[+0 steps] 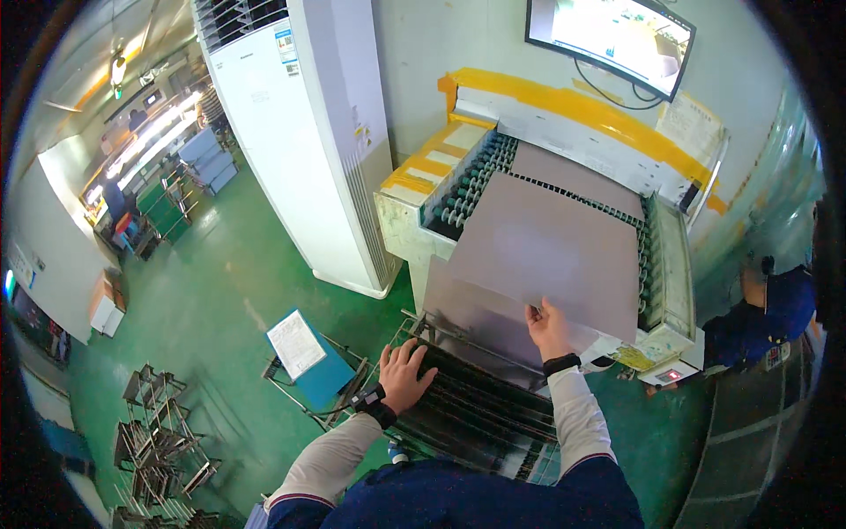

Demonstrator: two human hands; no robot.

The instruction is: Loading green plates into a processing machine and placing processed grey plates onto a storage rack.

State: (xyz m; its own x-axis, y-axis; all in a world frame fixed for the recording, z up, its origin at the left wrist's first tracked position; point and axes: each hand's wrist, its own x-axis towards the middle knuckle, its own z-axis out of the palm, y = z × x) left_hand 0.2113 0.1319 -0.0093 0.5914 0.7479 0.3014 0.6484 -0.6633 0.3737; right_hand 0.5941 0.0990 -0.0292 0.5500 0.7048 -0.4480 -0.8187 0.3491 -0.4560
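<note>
My right hand (548, 330) pinches the near edge of a flat grey-brown panel (551, 238) that rests on the roller conveyor (458, 198). A second similar panel (573, 176) lies farther along the rollers. Below the near edge, another grey-brown sheet (471, 304) stands tilted against the machine's front. My left hand (405, 375) has its fingers spread at the left end of a dark slotted rack (476, 410) in front of my body; whether it presses on the rack I cannot tell.
A tall white air conditioner (300, 132) stands left of the machine. A blue board with a paper (300, 348) sits on a metal cart. Metal racks (159, 441) stand at lower left. Another person (767, 309) is at the right. A screen (612, 40) hangs above.
</note>
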